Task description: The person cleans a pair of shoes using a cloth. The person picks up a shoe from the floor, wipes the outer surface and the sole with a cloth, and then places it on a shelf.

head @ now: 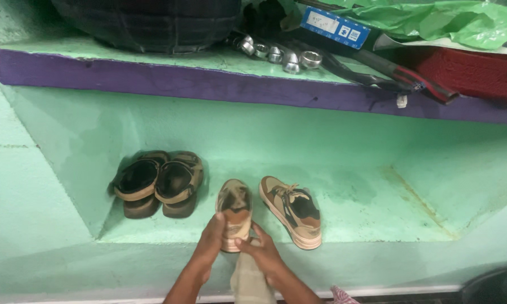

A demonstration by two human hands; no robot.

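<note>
Green alcove (377, 169): brown sandals (160, 183), tan sneaker (291, 211). Left hand (211, 242) closed around second sneaker (235, 211); right hand (262, 250) pinching cloth (248, 281).

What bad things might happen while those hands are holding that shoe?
The tan shoe sits at the front edge of the green ledge, held by the left hand and the right hand; it might slip off. The right hand also grips a pale cloth, which may make its hold on the shoe weaker. The other tan shoe lies close by, so an elbow or the cloth might knock it askew.
</note>
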